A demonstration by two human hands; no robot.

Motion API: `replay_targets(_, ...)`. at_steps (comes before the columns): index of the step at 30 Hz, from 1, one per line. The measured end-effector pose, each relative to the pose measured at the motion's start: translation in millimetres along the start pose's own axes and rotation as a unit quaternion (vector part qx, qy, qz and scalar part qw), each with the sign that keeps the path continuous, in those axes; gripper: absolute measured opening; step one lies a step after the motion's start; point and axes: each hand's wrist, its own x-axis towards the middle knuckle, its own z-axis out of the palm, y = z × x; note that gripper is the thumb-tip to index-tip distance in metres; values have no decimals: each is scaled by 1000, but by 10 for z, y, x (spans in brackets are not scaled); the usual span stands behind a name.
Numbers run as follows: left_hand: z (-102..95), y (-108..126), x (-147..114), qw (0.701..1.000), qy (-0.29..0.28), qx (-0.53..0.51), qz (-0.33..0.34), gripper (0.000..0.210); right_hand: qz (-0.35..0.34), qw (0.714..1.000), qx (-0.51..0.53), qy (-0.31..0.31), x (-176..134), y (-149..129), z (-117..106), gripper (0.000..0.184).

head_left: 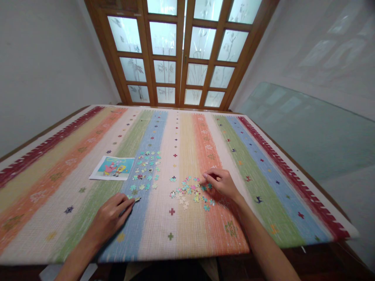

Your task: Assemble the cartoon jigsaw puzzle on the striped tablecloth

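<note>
Clock directions centre on the loose heap of puzzle pieces [192, 187] lying on our cloth-covered bench [158, 234]. Between eight and nine, we see the left hand [111, 210], its grip pinching one piece [137, 200]. At three, the right hand [222, 183] meets the heap's edge; we cannot tell whether its grip is loaded. Farther, rows of pieces [149, 178] lie toward ten, left of them a picture card [115, 168]; doors [189, 31] stand at twelve.

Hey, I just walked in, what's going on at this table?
A person's left hand pinches a small jigsaw piece just below rows of spread-out pieces. The right hand is at the edge of a loose pile; whether it grips a piece is hard to tell. A cartoon picture sheet lies left of the rows, all on a striped cloth.
</note>
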Motion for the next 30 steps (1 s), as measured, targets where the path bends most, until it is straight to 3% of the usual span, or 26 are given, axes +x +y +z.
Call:
replay_targets(9, 23, -111, -10, 998, -30, 54, 12, 29, -10, 998, -27, 57, -4, 57, 0, 26)
replay_targets(18, 54, -97, 13, 999, -43, 33, -6, 22, -23, 998, -33, 45, -7, 61, -1, 24)
replay_targets(23, 110, -70, 43, 997, -61, 17, -40, 27, -17, 998, -26, 48, -9, 28, 14, 25)
replay_targets(30, 93, -95, 71, 998, -48, 21, -37, 30, 0, 998, -29, 53, -8, 17, -8, 27)
